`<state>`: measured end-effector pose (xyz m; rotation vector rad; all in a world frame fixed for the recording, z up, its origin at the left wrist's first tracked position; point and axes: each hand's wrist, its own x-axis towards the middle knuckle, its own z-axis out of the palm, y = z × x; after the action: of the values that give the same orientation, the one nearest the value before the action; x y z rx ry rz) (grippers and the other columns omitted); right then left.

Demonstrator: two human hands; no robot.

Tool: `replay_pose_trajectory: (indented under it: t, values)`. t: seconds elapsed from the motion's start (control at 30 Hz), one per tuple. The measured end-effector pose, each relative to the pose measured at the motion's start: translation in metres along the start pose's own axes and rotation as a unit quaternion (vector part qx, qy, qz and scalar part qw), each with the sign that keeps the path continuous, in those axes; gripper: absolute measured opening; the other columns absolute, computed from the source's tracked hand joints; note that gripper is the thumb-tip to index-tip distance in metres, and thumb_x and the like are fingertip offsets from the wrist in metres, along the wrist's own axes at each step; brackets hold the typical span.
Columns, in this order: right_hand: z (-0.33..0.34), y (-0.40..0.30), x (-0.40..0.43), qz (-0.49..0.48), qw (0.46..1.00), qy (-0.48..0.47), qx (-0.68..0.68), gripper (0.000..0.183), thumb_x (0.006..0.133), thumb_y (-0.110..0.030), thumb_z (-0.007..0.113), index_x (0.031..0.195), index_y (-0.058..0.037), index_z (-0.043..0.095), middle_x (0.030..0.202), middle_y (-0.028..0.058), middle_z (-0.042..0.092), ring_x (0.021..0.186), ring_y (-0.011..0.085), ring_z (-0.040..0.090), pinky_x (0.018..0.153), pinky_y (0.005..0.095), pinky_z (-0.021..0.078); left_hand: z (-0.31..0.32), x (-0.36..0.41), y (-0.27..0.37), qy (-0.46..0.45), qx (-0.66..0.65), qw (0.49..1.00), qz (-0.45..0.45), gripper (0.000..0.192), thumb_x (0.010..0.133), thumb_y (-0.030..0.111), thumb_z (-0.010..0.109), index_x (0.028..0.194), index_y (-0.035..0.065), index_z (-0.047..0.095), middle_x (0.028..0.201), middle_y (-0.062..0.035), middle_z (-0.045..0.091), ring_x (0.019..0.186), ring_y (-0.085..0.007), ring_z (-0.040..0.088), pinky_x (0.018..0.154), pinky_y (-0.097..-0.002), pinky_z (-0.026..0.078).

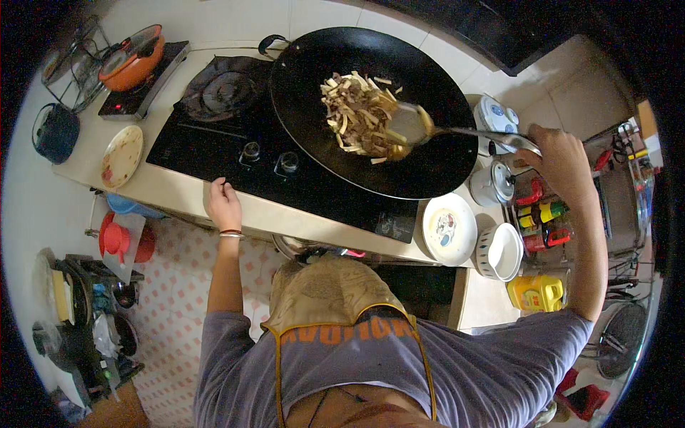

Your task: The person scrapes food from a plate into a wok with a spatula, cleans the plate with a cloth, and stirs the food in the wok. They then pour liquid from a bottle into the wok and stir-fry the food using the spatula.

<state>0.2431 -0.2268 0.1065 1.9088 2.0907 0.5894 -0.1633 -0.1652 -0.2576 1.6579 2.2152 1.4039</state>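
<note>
My right hand (pixel 559 160) grips the handle of a metal wok spatula (pixel 471 132). Its blade is in a large black wok (pixel 439 166) on the right side of the gas hob, at the right edge of a heap of sliced meat and pale strips (pixel 356 117). Some brownish food lies at the blade. My left hand (pixel 223 206) rests at the counter's front edge near the hob, fingers loosely curled, and no object shows in it. The wok's loop handle (pixel 273 46) points to the upper left, with nothing holding it.
A food-stained plate (pixel 122 157) and an orange pot (pixel 131 67) on an induction cooker (pixel 144 91) stand left. Right of the hob (pixel 214 147) are a white plate (pixel 449 229), a white bowl (pixel 500 252), a lidded metal pot (pixel 492 183), seasoning bottles (pixel 543 212) and a yellow oil jug (pixel 537 293).
</note>
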Motion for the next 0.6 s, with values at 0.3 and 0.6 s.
replay_pose_trajectory:
  t: [0.3,0.6]
  values:
    - [0.035,0.0,0.037,-0.028,0.983,-0.146,0.107,0.033,0.069,-0.031,0.064,0.071,0.0017,0.06,0.068,0.0217,0.057,0.067,0.0349,0.058,0.061,0.0423,0.0427,-0.001,-0.001,0.0,-0.006,-0.023,1.0,-0.007,0.018,0.081,0.015,0.049,0.096,0.0047,0.054,0.08,-0.013,0.059,0.07,-0.0269,0.057,0.064,-0.0354,0.044]
    - [0.042,0.018,0.072,-0.015,0.989,-0.105,0.104,0.038,0.075,-0.039,0.057,0.077,-0.0006,0.061,0.073,0.0196,0.06,0.072,0.0357,0.058,0.068,0.0431,0.045,0.003,-0.002,-0.001,-0.011,-0.034,0.999,-0.021,0.017,0.082,0.015,0.049,0.096,0.0065,0.054,0.081,-0.0132,0.06,0.073,-0.0279,0.058,0.064,-0.0364,0.045]
